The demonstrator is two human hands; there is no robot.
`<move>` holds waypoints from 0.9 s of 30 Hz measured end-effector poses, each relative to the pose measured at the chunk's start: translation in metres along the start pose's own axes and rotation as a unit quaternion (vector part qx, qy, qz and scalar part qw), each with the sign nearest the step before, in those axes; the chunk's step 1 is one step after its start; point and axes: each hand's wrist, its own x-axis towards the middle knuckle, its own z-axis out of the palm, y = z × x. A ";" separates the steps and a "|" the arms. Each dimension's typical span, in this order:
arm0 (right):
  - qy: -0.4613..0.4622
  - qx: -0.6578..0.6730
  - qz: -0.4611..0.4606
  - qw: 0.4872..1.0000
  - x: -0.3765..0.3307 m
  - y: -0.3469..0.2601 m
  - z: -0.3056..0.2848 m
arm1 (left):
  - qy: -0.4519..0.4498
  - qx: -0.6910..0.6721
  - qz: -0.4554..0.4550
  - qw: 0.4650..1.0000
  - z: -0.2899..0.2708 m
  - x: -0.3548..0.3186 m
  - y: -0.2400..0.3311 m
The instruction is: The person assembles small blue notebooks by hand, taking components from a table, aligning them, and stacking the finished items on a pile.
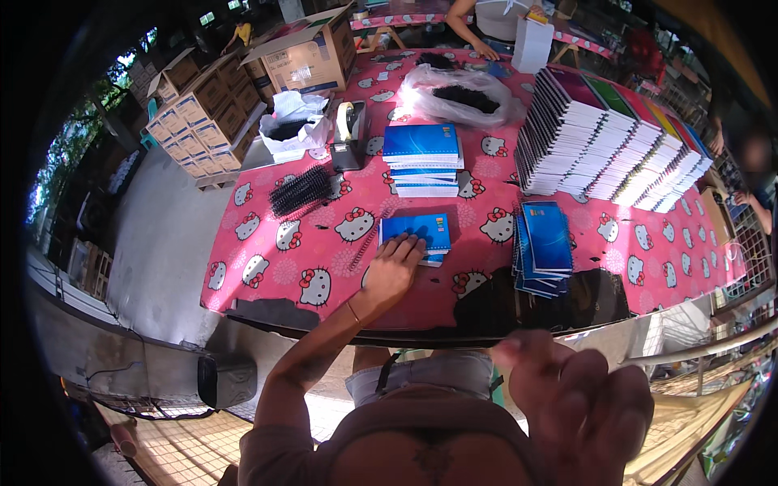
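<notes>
My left hand [394,266] lies over the front left part of a small stack of blue-covered notebooks [429,231], fingers stretched across the top cover. A loose dark spiral coil [364,248] lies just left of that stack. Raised close to the camera, my right hand [575,397] is blurred, away from the table. Its fingers are curled in, and anything inside them is hidden. Behind my left hand stands a taller pile of blue notebooks [421,144]. Several bound blue notebooks [547,236] lie fanned at the right.
A bundle of black coils [301,192] lies left, near a tape dispenser [348,134]. Coils fill a plastic bag [462,95] at the back. Tall rows of spiral notebooks [579,142] stand right. Cartons [304,58] sit back left. Across the table, another person's hand [486,50] rests.
</notes>
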 end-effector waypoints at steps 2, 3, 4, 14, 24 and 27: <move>0.051 -0.003 -0.021 0.998 0.009 0.002 0.047 | 0.001 0.008 -0.012 1.000 -0.007 -0.007 -0.005; 0.095 -0.036 0.080 0.992 0.007 -0.027 0.066 | 0.002 0.009 0.003 1.000 -0.006 -0.005 -0.005; 0.097 -0.033 0.084 0.991 0.007 -0.029 0.066 | 0.002 0.013 0.021 1.000 -0.007 -0.002 -0.004; -0.043 -0.015 0.027 0.999 0.015 -0.018 0.031 | -0.066 0.027 0.038 0.997 -0.014 0.008 -0.023; -0.096 -0.244 0.449 0.854 -0.080 0.098 -0.148 | -0.081 0.074 0.087 0.990 -0.021 0.019 -0.010; -0.314 -0.095 0.593 0.735 -0.151 0.077 -0.161 | -0.055 0.107 0.120 0.985 -0.016 0.005 -0.015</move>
